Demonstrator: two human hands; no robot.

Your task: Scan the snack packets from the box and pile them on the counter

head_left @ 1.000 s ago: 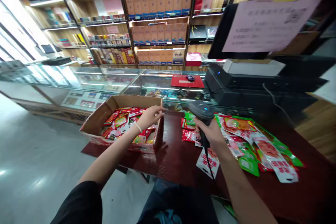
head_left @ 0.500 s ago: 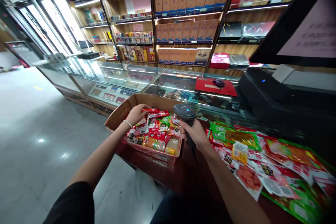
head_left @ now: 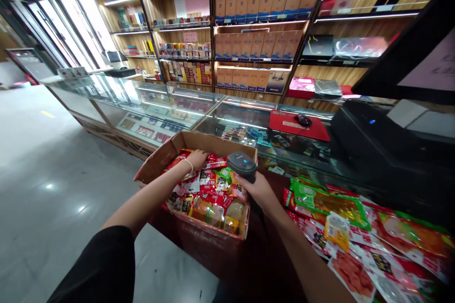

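A cardboard box (head_left: 199, 139) full of shiny red, white and green snack packets (head_left: 208, 182) stands in front of me. My left hand (head_left: 197, 159), with a pale band at its wrist, reaches into the back of the box. Its fingers curl down on a red snack packet (head_left: 215, 161), their tips partly hidden. In my right hand (head_left: 261, 191) is a black barcode scanner (head_left: 242, 164) with a small blue light. The scanner's head is over the right side of the box, tilted towards the packets.
Loose packets of packaged food (head_left: 334, 229) are spread to the right, on the dark red table (head_left: 185, 239). Behind runs a glass display counter (head_left: 170, 97) bearing a red mat (head_left: 284, 125) and a mouse (head_left: 303, 120). A dark monitor (head_left: 398, 66) stands at right.
My left hand has moved slightly right over the packets in the box. The scanner's head has shifted a little left and down, further over the box. The whole view has turned slightly.
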